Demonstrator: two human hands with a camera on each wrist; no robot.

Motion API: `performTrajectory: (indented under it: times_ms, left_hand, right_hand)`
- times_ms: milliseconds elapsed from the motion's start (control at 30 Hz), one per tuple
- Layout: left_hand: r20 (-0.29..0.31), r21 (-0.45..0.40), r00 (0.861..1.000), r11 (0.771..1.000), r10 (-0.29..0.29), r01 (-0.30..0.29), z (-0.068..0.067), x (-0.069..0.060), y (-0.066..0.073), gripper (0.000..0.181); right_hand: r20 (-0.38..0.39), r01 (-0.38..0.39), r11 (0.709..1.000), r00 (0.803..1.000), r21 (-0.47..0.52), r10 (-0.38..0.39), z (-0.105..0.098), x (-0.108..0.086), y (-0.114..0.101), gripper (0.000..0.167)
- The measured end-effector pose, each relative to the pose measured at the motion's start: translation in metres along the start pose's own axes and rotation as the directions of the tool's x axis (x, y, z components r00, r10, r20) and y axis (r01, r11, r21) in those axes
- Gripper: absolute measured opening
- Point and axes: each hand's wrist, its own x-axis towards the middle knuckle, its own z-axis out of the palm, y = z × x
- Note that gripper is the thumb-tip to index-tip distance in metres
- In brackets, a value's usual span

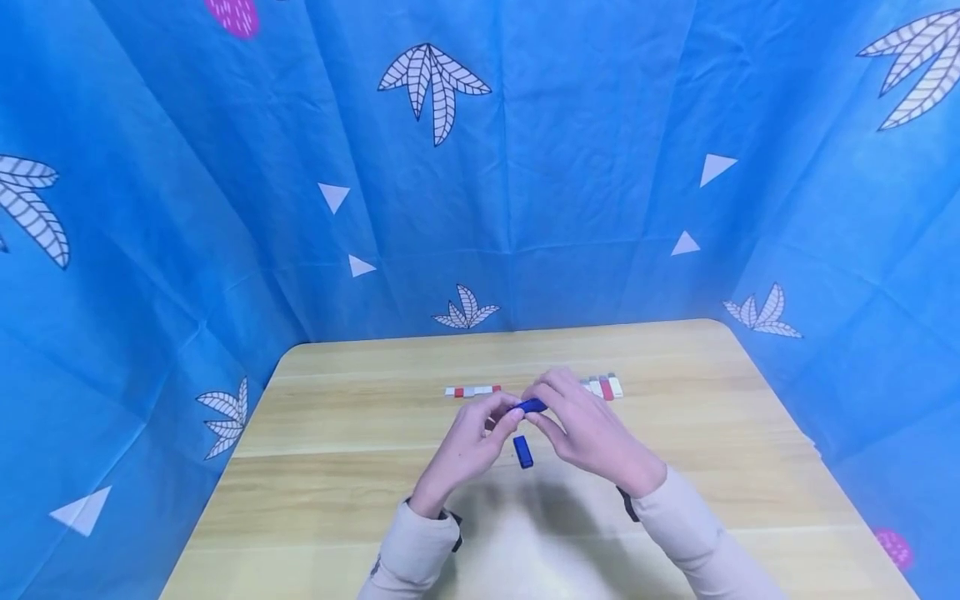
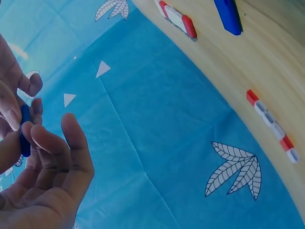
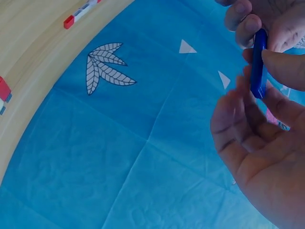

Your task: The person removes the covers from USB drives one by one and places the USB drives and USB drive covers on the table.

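A small, slim blue bar [image 1: 533,406] is held up over the table between both hands. My left hand [image 1: 472,442] pinches one end between thumb and fingers, and my right hand [image 1: 596,429] pinches the other. In the right wrist view the blue bar [image 3: 259,71] looks glossy and narrow, and the right thumb lies against its side. Fingers partly cover the blue bar [image 2: 25,145] in the left wrist view. A second blue bar [image 1: 522,452] lies on the tabletop just below the hands, touched by neither. What kind of article the bars are, I cannot tell.
Behind the left hand, small red, white and grey pieces [image 1: 471,391] form a row on the wooden table [image 1: 337,467]. Another group of red and white pieces [image 1: 607,387] lies behind the right hand, partly hidden by it. A blue patterned curtain [image 1: 585,167] surrounds the table's far sides.
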Motion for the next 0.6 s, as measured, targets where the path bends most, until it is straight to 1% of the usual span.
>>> performTrajectory:
  times_ms: [133,300,433,533,600]
  left_hand:
    - [-0.019,0.068,0.998,0.996,0.067,-0.066,0.0004,-0.0013,-0.0002,0.021]
    - [-0.04,0.155,0.988,0.978,0.15,-0.142,0.0019,-0.0021,-0.0013,0.015]
    - [-0.032,0.201,0.972,0.954,0.232,-0.221,0.0012,-0.0042,-0.0025,0.01]
    - [-0.035,0.215,0.959,0.939,0.281,-0.267,0.0019,-0.0056,-0.0039,0.006]
    - [-0.032,0.216,0.951,0.931,0.309,-0.295,0.0032,-0.0056,-0.0055,0.006]
  right_hand:
    - [0.038,-0.017,1.0,0.999,0.024,0.016,-0.0023,-0.0009,0.0,0.017]
    - [0.069,-0.05,0.997,0.997,0.064,0.045,-0.0061,-0.0027,0.0003,0.013]
    - [0.109,-0.07,0.989,0.992,0.13,0.056,-0.0087,-0.0045,0.0008,0.013]
    - [0.138,-0.076,0.982,0.989,0.175,0.052,-0.0094,-0.007,0.0025,0.015]
    - [0.142,-0.069,0.979,0.989,0.19,0.042,-0.0096,-0.0088,0.0036,0.016]
